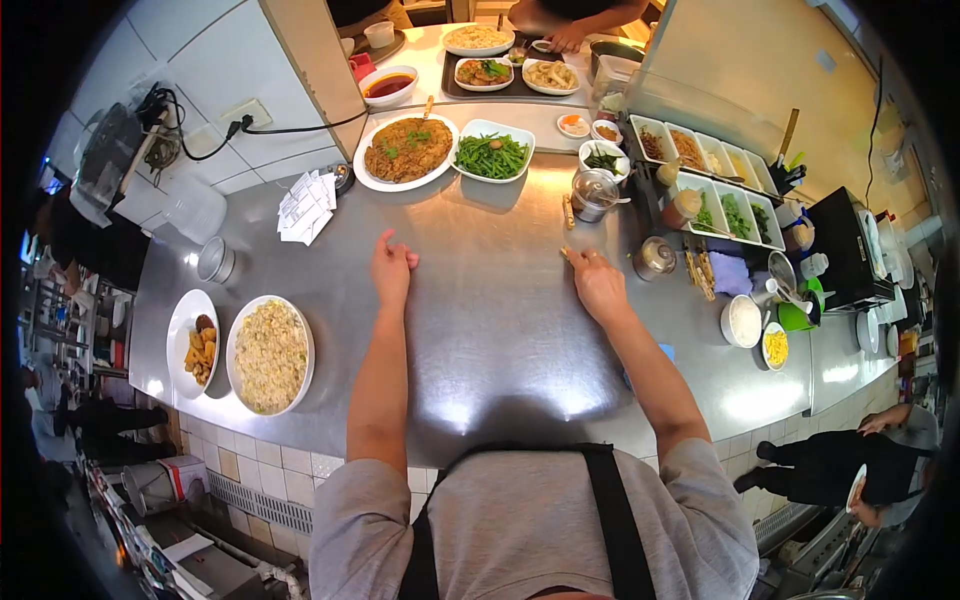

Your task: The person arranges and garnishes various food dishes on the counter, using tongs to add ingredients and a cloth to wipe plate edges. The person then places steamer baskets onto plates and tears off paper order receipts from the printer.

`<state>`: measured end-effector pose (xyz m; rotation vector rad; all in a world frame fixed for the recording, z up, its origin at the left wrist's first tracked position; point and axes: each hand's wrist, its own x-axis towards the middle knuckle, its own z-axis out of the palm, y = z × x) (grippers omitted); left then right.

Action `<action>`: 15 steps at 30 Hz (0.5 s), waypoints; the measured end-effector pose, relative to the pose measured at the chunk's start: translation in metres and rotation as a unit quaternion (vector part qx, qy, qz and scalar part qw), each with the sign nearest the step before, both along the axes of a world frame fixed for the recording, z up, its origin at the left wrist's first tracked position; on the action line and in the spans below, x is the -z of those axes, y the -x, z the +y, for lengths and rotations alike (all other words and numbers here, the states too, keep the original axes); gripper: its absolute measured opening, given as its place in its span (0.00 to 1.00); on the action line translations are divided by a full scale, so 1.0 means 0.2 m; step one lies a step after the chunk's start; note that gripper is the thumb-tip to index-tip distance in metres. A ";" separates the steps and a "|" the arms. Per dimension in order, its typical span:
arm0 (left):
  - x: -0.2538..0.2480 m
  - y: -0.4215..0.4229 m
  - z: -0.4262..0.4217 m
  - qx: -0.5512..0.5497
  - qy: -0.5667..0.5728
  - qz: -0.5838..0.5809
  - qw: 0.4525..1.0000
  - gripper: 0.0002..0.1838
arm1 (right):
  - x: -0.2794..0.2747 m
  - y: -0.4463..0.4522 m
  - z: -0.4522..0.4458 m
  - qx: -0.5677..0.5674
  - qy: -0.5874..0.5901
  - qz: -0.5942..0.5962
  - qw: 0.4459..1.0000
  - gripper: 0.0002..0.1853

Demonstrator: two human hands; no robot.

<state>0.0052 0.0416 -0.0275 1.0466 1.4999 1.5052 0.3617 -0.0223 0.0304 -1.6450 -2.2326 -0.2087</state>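
Grey shirt with two black straps fills six o'clock. Near three, the right hand, fingers nearly closed, seems to pinch one small yellowish piece above the steel counter, long axis running ten to four, largely hidden by fingertips. The left hand, near ten, half-curled, looks unladen. Two dishes lie toward nine.

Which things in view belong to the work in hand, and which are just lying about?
Probably in the work:
right hand, apparently pinching a small wooden clip
left hand, seemingly empty
green vegetables and brown food, plated beyond the hands

Probably just lying about:
purple cloth
cup near the counter's left end
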 end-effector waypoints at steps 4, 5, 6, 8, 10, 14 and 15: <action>-0.01 -0.13 -0.37 0.025 -0.034 0.072 0.996 0.14 | 0.01 -0.01 0.18 -0.005 -0.003 0.000 1.000 0.13; 0.02 -0.16 -0.45 0.028 -0.047 0.051 0.997 0.14 | 0.03 -0.01 0.26 -0.001 -0.010 -0.002 1.000 0.12; 0.03 -0.19 -0.53 0.027 -0.051 0.013 0.998 0.13 | 0.03 0.01 0.31 0.012 0.000 0.004 1.000 0.11; 0.01 -0.23 -0.67 0.021 -0.062 0.045 0.997 0.12 | 0.14 -0.01 0.38 0.010 0.008 -0.002 1.000 0.09; -0.03 -0.26 -0.78 -0.005 -0.030 0.036 0.999 0.11 | 0.16 -0.04 0.34 -0.018 0.026 -0.008 0.999 0.10; -0.02 -0.29 -0.88 -0.074 -0.052 0.145 0.985 0.12 | 0.15 -0.16 0.04 -0.104 0.036 0.009 0.994 0.11; -0.03 -0.30 -0.90 -0.094 -0.047 0.218 0.970 0.13 | 0.04 -0.21 -0.05 -0.134 0.039 0.024 0.990 0.11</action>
